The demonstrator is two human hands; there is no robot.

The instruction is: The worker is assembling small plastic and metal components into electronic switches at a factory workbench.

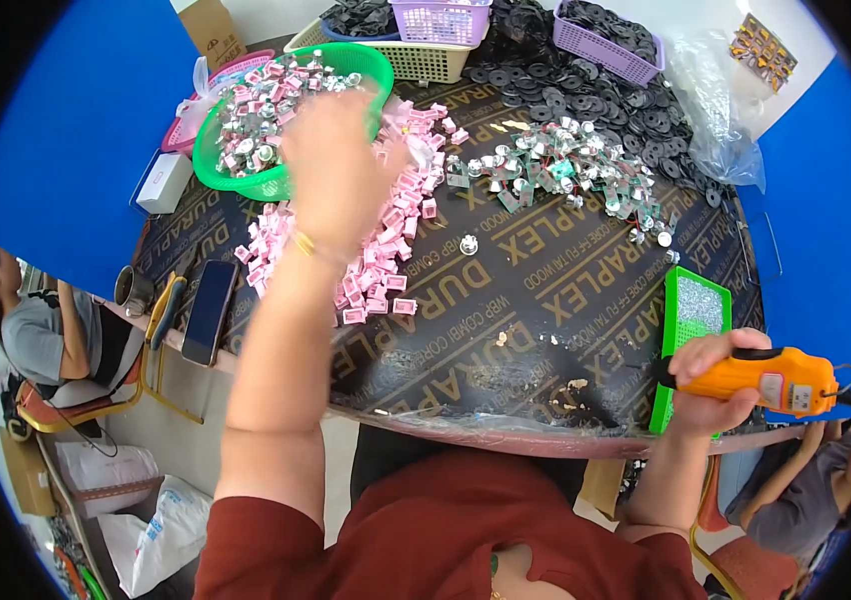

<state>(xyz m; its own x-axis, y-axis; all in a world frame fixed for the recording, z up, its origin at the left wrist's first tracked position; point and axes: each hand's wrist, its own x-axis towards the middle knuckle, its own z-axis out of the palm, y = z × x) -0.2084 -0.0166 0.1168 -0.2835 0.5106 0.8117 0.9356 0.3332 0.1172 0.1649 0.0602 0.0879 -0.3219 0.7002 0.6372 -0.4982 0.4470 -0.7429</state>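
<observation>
My left hand (341, 150) reaches over the right side of a green basket (383, 65) heaped with small pink and silver parts. Motion smears its fingers, so what they hold, if anything, does not show. Below and beside that hand lies a pile of small pink plastic housings (376, 270). My right hand (711, 375) is closed around an orange electric screwdriver (776, 380) with a cord at its back end. The tool's dark front end points left over a green tray (674, 300) of tiny silvery pieces. One small silver-and-white part (469, 244) stands alone mid-table.
A heap of silver parts with green boards and wires (566, 170) lies right of centre. Black discs (586, 105) spread behind it, near a purple basket (606, 50). A phone (208, 312) rests at the left edge. Blue partitions (76, 150) flank the table. Two people sit nearby.
</observation>
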